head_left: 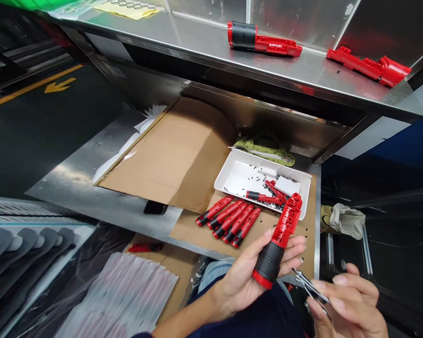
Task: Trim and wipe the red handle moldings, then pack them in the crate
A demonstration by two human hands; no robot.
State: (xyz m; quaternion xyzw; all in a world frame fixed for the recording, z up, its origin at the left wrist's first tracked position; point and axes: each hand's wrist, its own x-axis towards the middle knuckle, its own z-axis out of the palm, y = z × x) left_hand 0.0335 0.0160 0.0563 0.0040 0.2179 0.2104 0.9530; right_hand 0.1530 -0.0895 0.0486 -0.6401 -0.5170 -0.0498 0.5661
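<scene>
My left hand cradles a red and black plastic housing, with the thumb along one side and the fingers behind it. Its black sleeve and red rim point down toward my wrist, and the ribbed red inside faces up. Close by on the right, my right hand pinches slim silver metal tweezers, whose tips sit beside the left fingertips, apart from the housing. Beyond the hands, a white tray contains small black parts, a white block and red pieces. Several finished-looking red and black housings lie in a row before it.
A bent cardboard sheet leans left of the tray, with a green patterned pouch behind. On the steel shelf above rest a red-black housing and a red half-shell. Wrapped parts are stacked at lower left.
</scene>
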